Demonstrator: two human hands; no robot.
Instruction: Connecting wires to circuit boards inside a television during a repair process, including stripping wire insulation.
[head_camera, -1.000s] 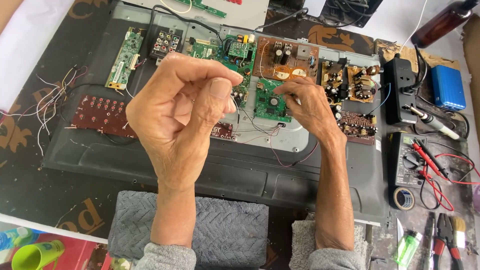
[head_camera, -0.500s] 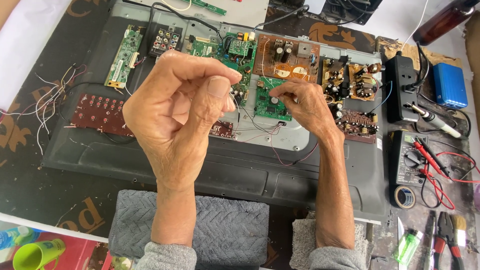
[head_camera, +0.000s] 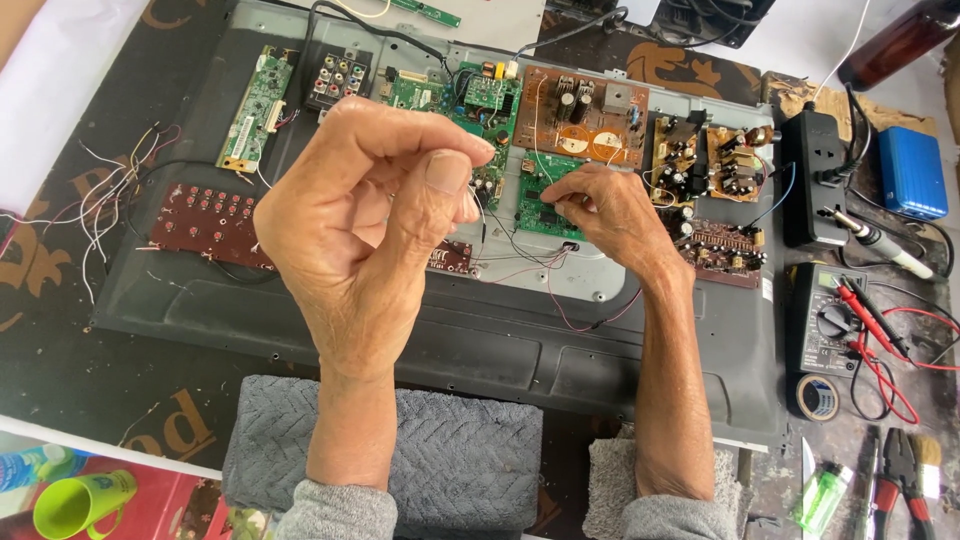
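Cluttered repair bench, dark patterned tabletop (head_camera: 60, 390), with the grey back of a flat-panel TV chassis (head_camera: 480, 340) lying face down so all the boards face up and are easy to get at. Grey towels (head_camera: 450, 460) sit under the forearms at the near edge, probably padding against the hard rim.

Left hand (head_camera: 370, 230) is raised off the chassis, closer to the camera, thumb and forefinger pressed together on something very thin. Looks like the end of a fine wire (head_camera: 483, 225) that drops toward the boards, but it's too small to say for sure. Holding it up like that likely keeps it taut and clear of the other leads.

Right hand (head_camera: 605, 215) is down low, fingertips pinched together right on the small green circuit board (head_camera: 548, 195) in the middle of the chassis, wrist resting on the metal for steadiness.

Tools are parked off to the right within reach: multimeter (head_camera: 830, 320) with red probes, soldering iron (head_camera: 885, 245), black power strip (head_camera: 815, 170), roll of tape (head_camera: 818, 397), pliers (head_camera: 900, 470). Loose bundle of wires (head_camera: 100, 200) trails off the left side.
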